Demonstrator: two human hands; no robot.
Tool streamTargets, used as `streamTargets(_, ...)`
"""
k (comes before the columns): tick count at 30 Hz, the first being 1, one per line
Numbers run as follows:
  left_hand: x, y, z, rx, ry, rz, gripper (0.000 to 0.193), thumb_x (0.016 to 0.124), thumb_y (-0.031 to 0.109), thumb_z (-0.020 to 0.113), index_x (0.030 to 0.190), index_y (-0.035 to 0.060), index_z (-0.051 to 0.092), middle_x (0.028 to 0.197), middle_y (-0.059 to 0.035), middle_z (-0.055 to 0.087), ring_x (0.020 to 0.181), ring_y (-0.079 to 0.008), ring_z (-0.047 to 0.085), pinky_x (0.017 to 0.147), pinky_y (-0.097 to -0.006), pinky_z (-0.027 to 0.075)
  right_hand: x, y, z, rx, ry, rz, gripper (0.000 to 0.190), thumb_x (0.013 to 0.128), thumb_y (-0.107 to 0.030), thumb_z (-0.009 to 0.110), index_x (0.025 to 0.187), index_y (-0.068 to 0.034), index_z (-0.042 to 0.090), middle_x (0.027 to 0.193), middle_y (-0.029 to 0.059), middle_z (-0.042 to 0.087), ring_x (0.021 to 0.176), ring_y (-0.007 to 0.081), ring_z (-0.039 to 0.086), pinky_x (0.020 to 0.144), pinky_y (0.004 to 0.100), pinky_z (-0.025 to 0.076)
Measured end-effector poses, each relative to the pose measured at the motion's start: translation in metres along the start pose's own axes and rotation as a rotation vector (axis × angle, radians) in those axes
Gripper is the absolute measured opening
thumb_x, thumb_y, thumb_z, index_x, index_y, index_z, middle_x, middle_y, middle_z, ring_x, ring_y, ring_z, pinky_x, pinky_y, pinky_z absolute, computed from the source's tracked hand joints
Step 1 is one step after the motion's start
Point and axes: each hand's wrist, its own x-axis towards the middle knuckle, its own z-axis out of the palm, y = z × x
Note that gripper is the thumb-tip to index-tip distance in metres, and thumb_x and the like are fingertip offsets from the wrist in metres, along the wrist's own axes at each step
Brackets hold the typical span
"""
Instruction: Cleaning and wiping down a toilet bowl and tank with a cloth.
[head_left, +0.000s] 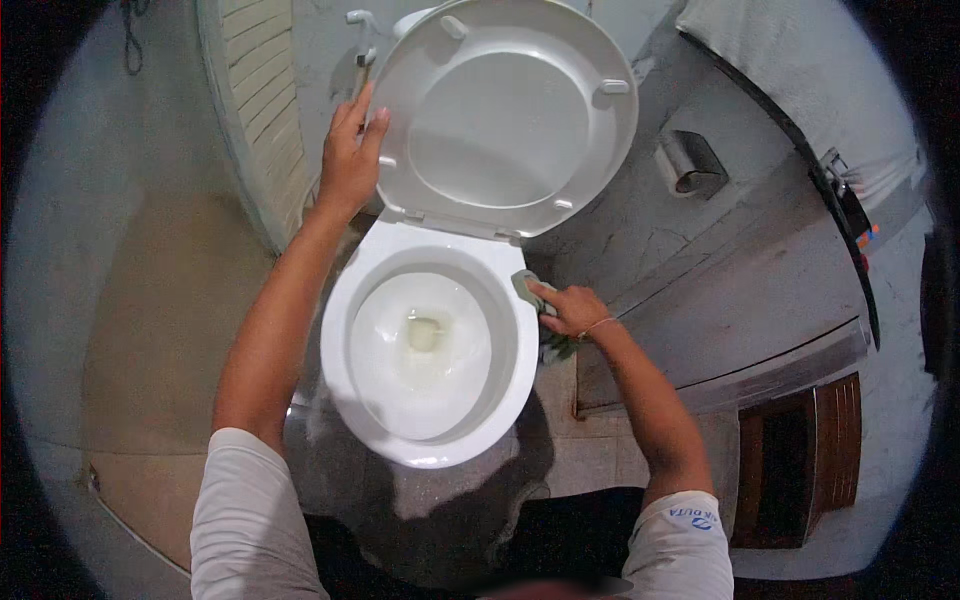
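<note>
A white toilet bowl (429, 454) stands before me, with a little yellowish water (424, 334) at its bottom. Its white toilet seat (611, 142) is raised, the lid (499, 127) behind it. My left hand (351, 154) grips the seat's left edge, thumb in front and fingers partly hidden behind. On the right side of the bowl's rim, near the hinge, my right hand (574, 309) presses a grey-green cloth (527, 291). Part of the cloth hangs down beside the bowl, below the hand.
A pipe with a valve (364, 54) is on the wall at the upper left. To the right are a metal toilet-paper holder (691, 163), a dark-edged counter (795, 127) and a brown wooden cabinet (836, 442). The floor (450, 499) in front of the bowl looks wet.
</note>
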Motion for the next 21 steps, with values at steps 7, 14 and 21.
streamTargets(7,-0.001,0.000,-0.005,-0.097,-0.011,-0.006,0.052,0.114,0.026,0.060,0.161,0.0051,0.054,0.129,-0.0132,0.067,0.112,-0.0223,0.064,0.104,-0.0350,0.050,-0.005,-0.007,0.027,0.179,0.060,0.115,0.086,0.094,-0.033,0.081,0.168,-0.037,0.037,0.098,0.0233,0.077,0.087,0.0475,0.075,0.083,0.0598,0.059)
streamTargets(14,-0.002,0.005,-0.011,-0.017,-0.079,-0.029,0.052,0.114,0.024,0.058,0.163,0.0059,0.052,0.133,-0.0134,0.068,0.116,-0.0214,0.064,0.104,-0.0339,0.050,-0.018,-0.004,0.031,0.045,0.090,0.068,0.080,0.092,-0.030,0.082,0.163,-0.037,0.045,0.100,0.0227,0.078,0.092,0.0455,0.076,0.083,0.0583,0.061)
streamTargets(21,-0.004,0.001,-0.012,0.018,-0.011,0.017,0.045,0.114,0.022,0.061,0.155,0.0040,0.060,0.121,-0.0161,0.076,0.112,-0.0213,0.072,0.099,-0.0336,0.055,0.010,0.050,0.021,0.685,0.752,0.183,0.082,0.093,-0.016,0.069,0.170,-0.019,0.040,0.146,0.0218,0.068,0.128,0.0356,0.071,0.113,0.0435,0.052)
